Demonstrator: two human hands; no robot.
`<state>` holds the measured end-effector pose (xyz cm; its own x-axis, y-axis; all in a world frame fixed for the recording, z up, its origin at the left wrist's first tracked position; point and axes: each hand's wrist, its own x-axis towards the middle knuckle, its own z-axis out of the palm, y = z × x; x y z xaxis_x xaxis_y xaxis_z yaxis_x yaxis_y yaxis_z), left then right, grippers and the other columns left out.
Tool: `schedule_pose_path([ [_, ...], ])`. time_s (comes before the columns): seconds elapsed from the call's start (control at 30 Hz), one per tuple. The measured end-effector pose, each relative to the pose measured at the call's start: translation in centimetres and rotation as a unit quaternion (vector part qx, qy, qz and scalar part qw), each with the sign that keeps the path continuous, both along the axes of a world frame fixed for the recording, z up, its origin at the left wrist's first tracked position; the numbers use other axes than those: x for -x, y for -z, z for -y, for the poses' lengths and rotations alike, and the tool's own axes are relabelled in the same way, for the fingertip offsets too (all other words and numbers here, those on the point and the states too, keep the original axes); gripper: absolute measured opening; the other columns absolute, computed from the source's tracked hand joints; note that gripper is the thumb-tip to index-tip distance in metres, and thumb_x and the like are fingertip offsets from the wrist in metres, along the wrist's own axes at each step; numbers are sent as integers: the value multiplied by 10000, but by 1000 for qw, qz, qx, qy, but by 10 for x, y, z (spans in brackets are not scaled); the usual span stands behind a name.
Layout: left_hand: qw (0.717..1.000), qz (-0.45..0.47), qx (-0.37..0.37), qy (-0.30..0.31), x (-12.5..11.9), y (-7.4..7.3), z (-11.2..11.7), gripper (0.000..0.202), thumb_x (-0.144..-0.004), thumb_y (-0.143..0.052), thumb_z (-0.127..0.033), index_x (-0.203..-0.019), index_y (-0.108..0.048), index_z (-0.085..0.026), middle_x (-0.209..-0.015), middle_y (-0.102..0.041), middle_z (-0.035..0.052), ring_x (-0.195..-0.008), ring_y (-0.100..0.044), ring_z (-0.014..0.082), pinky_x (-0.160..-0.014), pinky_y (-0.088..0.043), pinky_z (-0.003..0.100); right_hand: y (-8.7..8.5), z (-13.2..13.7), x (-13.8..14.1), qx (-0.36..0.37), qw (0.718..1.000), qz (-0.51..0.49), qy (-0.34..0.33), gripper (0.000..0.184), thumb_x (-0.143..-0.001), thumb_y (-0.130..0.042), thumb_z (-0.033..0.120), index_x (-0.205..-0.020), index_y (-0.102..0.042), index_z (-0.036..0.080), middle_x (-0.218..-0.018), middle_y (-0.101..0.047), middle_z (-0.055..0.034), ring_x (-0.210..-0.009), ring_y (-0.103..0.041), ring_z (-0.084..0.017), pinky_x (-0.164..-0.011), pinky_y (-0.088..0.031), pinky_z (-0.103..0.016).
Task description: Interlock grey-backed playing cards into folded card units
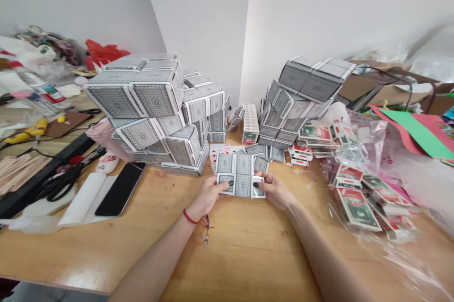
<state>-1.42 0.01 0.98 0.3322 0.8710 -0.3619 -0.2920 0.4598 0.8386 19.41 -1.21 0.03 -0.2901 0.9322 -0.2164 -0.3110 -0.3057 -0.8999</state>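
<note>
Grey-patterned card, white at the edges: a flat piece of joined playing cards (244, 176) is held just above the near part of the wooden table (227, 259), between the two stacks. The left hand (206, 194) pinches its left end, thumb on top; the right hand (278, 191) pinches its right end likewise. The piece appears partly made, with overlapping cards but no closed block form. Directly beyond it lie loose grey-backed cards (261, 164) and face-up cards (219, 150), apparently still unused. To either side, the left stack of card blocks (152, 103) and the right stack of card blocks (294, 99) suggest that much is already built; whether any block needs further work cannot be told. Farther right, red-and-green card boxes (358, 210) lie among clear plastic wrapping (383, 146); their contents are hidden. Labelling: the face-up cards bear red diamond pips; the boxes carry print too small to read, and no brand can be made out. The bottle (51, 91) at far left has a blue-and-red label, likewise illegible. The phone (121, 189) shows a dark screen without writing.
</note>
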Motion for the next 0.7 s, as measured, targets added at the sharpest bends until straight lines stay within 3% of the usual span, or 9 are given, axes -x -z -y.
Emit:
schedule_pose_path([
  [0.2,999,-27,-31,-14,0,7,-1,326,-503,-747,-225,-791,-664,-96,-757,-686,76,-737,-618,200,-689,-470,315,6,-2,0,3,999,17,27,304,-564,-731,280,-721,-494,173,-570,-513,58,-458,-453,-67,-459,-346,-188],
  [0.53,997,-51,-51,-2,0,10,-3,319,-516,-736,-219,-803,-663,-100,-777,-685,75,-773,-612,199,-727,-462,320,7,0,3,15,999,-20,21,364,-557,-738,285,-853,-552,181,-685,-611,15,-553,-555,-104,-539,-420,-217],
  [0.7,997,-53,-56,-6,-1,9,-2,332,-514,-743,-242,-802,-661,-99,-765,-686,72,-793,-613,206,-745,-461,324,7,3,9,-13,999,25,-38,300,-648,-652,416,-788,-607,155,-701,-642,-20,-607,-578,-140,-593,-445,-262],
])
